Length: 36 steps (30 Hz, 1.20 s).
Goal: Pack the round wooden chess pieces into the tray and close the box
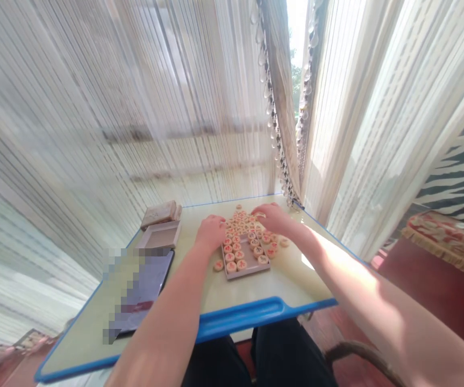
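Note:
A shallow open box (244, 274) on the table holds round Chinese chess pieces in rows: red-marked pieces (230, 257) on its left, dark-marked pieces (258, 251) on its right. Bare box floor shows between them. More loose pieces (240, 217) lie heaped behind the box. My left hand (211, 232) is at the box's far left corner, its fingers bent but apart beside the heap. Over the heap's right side hovers my right hand (272, 217), fingers spread and curved down towards the pieces. I see no piece held in either hand; the fingertips are small and partly hidden.
A tablet (145, 290) lies left of my left forearm, partly pixelated. Behind it are an empty box lid (161, 235) and a worn carton (158, 214). The table has a raised blue edge (243, 317). String curtains (199, 97) hang close behind it.

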{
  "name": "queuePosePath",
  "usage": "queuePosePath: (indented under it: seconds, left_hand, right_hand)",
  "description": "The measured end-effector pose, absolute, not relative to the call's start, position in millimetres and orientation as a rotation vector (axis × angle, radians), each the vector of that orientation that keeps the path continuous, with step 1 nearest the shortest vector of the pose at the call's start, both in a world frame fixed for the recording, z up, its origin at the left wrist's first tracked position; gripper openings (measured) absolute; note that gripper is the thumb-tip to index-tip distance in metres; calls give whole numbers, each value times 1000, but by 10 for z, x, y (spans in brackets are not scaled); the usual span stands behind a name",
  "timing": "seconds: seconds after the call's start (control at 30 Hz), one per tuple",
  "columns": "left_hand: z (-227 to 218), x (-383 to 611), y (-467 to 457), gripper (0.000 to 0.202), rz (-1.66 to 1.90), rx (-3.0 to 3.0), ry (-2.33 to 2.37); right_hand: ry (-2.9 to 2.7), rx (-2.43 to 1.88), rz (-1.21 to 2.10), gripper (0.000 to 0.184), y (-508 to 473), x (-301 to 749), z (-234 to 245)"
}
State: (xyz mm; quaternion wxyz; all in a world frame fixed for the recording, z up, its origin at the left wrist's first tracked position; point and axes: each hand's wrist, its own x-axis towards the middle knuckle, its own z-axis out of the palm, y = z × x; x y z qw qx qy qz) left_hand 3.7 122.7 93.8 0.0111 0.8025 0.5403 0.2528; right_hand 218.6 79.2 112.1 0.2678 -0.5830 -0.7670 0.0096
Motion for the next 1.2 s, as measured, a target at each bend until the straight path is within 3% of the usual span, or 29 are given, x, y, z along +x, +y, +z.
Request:
queuePosePath:
  seconds: [0.17, 0.3, 0.43, 0.63, 0.9, 1.2]
  left_hand:
    - [888, -12, 1276, 33, 864, 2462, 1632]
    - [830, -2, 1284, 33, 784, 2452, 1590]
    - [813, -8, 1281, 34, 681, 2465, 1572]
    - [822, -51, 1298, 34, 809, 2381, 1645]
    - [780, -108, 1361, 39, 745, 2315, 1643]
    - [758, -68, 1376, 36, 763, 2346, 1637]
  right_hand:
    - [-1838, -1574, -181, 32, 1025, 2184, 844]
    - [-1909, -1670, -106, 31, 1003, 2249, 684]
    - [-1906, -1678, -52, 31, 1001, 2315, 736]
    - [-1664, -1734, -10, 37, 994, 2408, 831]
    - [-1930, -1772, 171, 40, 983, 2331, 762]
    - [-2046, -1776, 141, 34, 899, 2256, 827]
